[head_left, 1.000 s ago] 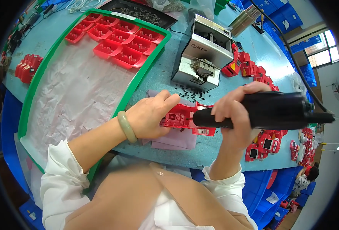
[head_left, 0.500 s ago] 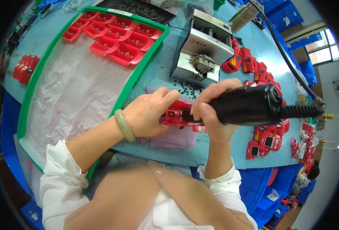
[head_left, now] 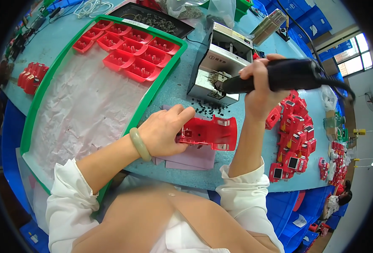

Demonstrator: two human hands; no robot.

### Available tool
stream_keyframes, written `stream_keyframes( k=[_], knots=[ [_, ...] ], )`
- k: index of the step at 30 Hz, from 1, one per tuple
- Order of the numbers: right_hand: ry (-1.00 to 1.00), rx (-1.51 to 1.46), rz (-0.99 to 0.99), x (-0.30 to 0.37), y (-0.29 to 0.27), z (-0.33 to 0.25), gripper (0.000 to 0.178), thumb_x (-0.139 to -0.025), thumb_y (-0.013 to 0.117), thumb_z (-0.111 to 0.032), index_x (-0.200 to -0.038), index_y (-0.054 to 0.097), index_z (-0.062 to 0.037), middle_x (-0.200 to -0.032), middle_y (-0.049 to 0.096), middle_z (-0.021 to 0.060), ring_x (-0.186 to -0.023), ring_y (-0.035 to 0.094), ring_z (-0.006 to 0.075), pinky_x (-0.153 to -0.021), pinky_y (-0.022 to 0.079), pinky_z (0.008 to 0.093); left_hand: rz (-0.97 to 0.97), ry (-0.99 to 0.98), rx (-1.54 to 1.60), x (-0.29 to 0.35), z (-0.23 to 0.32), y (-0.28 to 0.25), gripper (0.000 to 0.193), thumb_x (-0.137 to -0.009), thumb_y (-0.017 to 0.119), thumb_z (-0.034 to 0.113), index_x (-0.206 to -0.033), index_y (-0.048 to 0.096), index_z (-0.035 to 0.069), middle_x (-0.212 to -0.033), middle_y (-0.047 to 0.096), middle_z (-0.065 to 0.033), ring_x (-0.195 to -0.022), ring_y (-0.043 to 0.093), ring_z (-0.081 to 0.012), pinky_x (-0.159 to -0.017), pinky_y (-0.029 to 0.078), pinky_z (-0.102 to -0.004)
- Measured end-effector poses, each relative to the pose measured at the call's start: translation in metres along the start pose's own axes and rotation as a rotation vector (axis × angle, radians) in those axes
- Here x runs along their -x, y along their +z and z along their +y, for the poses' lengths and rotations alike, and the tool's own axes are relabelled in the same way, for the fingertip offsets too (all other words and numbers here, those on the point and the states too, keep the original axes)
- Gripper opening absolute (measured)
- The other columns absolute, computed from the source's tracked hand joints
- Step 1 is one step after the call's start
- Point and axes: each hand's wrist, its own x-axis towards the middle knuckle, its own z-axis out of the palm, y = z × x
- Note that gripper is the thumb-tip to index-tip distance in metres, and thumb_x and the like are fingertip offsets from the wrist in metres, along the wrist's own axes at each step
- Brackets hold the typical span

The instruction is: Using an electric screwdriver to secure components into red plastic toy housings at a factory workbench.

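Observation:
My left hand [head_left: 163, 130] is closed round the left end of a red plastic housing [head_left: 220, 131], whose hollow inside faces up. The housing rests over a pinkish pad [head_left: 188, 163] on the bench. In my right hand [head_left: 260, 86] is a black electric screwdriver [head_left: 294, 75], held nearly level, its cable running off to the right. Its nose is at the front of a metal screw feeder [head_left: 203, 80]; the bit itself cannot be made out. Small black bits [head_left: 209, 107] lie scattered before the feeder.
To the left, a green-rimmed tray [head_left: 39, 99] lined with white sheet holds several red shells [head_left: 142, 69]. Finished-looking red devices [head_left: 296, 130] are heaped at the right. A dark tray of small parts [head_left: 152, 17] and a metal cylinder [head_left: 270, 26] stand farther back.
My right hand has lifted the screwdriver out of the red housing and carried it up and away to the screw feeder. My left hand still holds the housing, nearly in place.

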Motion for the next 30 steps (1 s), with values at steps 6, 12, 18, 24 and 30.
stream_keyframes(
  k=[6, 12, 18, 24, 30],
  knots=[
    [0.236, -0.073, -0.093, 0.001, -0.001, -0.013, 0.031, -0.075, 0.056, 0.003, -0.104, 0.044, 0.0039, -0.064, 0.052, 0.0092, -0.049, 0.051, 0.0164, -0.053, 0.047, 0.0306, -0.006, -0.014, 0.006, 0.001, -0.003, 0.004, 0.048, -0.06, 0.072, 0.013, -0.099, 0.044, 0.005, -0.086, 0.051, -0.0144, -0.081, 0.054, -0.0345, -0.068, 0.046, -0.0406],
    [0.203, -0.224, -0.136, 0.03, -0.003, -0.066, 0.032, -0.074, 0.051, 0.004, -0.104, 0.042, 0.0025, -0.063, 0.048, 0.0081, -0.046, 0.047, 0.0149, -0.049, 0.047, 0.0306, -0.018, 0.001, -0.022, -0.002, -0.005, 0.001, 0.049, -0.06, 0.072, 0.013, -0.099, 0.044, 0.005, -0.087, 0.051, -0.0143, -0.082, 0.054, -0.0344, -0.068, 0.046, -0.0406],
    [0.289, -0.075, -0.166, 0.063, 0.0, -0.056, 0.03, -0.073, 0.049, 0.004, -0.102, 0.041, -0.0002, -0.062, 0.048, 0.0084, -0.045, 0.048, 0.0149, -0.047, 0.047, 0.0292, 0.032, 0.057, -0.032, -0.001, -0.01, 0.008, 0.05, -0.06, 0.071, 0.013, -0.1, 0.042, 0.005, -0.086, 0.051, -0.0178, -0.074, 0.057, -0.0382, -0.065, 0.047, -0.0453],
    [0.253, -0.005, -0.219, 0.076, -0.001, -0.04, 0.029, -0.071, 0.051, 0.008, -0.097, 0.04, -0.0014, -0.062, 0.049, 0.0084, -0.045, 0.048, 0.0143, -0.047, 0.047, 0.0276, 0.023, 0.061, -0.029, 0.0, -0.009, 0.008, 0.05, -0.06, 0.071, 0.013, -0.1, 0.042, 0.006, -0.087, 0.05, -0.0179, -0.074, 0.057, -0.0383, -0.065, 0.047, -0.0453],
    [0.203, 0.04, -0.329, 0.08, 0.004, -0.025, 0.031, -0.069, 0.053, 0.01, -0.095, 0.04, -0.0023, -0.063, 0.051, 0.0089, -0.045, 0.048, 0.0136, -0.047, 0.047, 0.027, 0.019, 0.066, -0.044, 0.002, -0.007, 0.006, 0.05, -0.06, 0.072, 0.013, -0.1, 0.042, 0.006, -0.088, 0.05, -0.018, -0.074, 0.057, -0.0379, -0.065, 0.048, -0.045]
  ],
)
